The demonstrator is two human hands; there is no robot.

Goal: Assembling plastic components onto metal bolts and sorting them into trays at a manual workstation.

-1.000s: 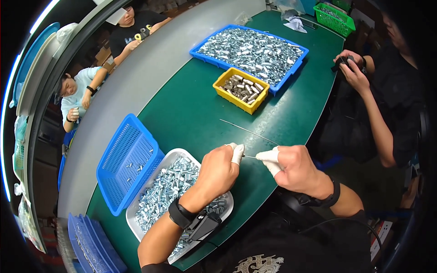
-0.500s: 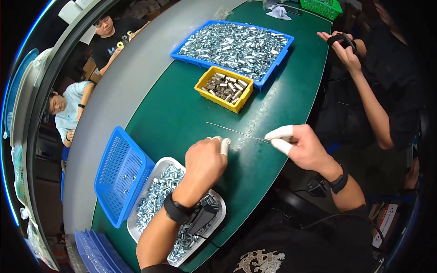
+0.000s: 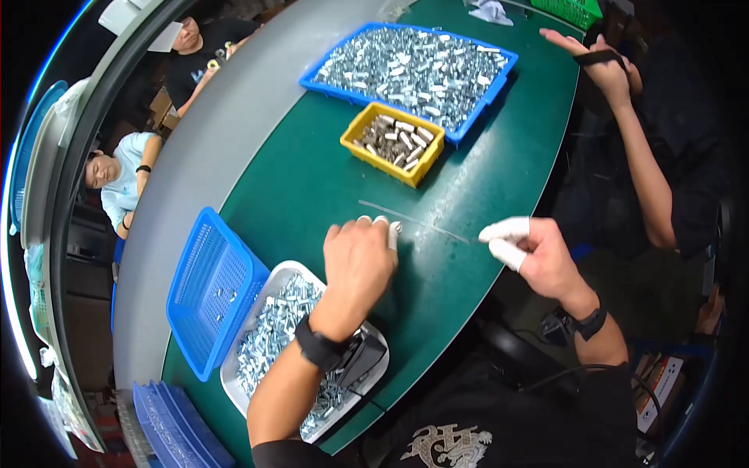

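A thin metal rod [image 3: 413, 220] slants over the green table between my hands. My right hand [image 3: 542, 253], with white covers on thumb and forefinger, pinches the rod's right end. My left hand [image 3: 359, 261] is closed near the rod's left part, its white-covered fingertips together. A small shiny bit shows at those fingertips, too small to name. Below my left hand and forearm is a white tub [image 3: 382, 363] of small metal sleeves [image 3: 273, 327], partly hidden by the arm. Farther off, a yellow bin [image 3: 381, 162] holds larger metal cylinders [image 3: 406, 140].
Behind the yellow bin sits a wide blue tray [image 3: 331, 92] heaped with metal pieces. A blue perforated basket [image 3: 204, 288] with a few pieces leans beside the tub. Stacked blue trays [image 3: 175, 425] are at lower left. A co-worker's arm [image 3: 640, 164] is at right; two people sit at left.
The view has shifted slightly, moving the scene a little. Both hands keep about the same places, and the rod still stretches between them. The co-worker's hands at right have moved apart somewhat.
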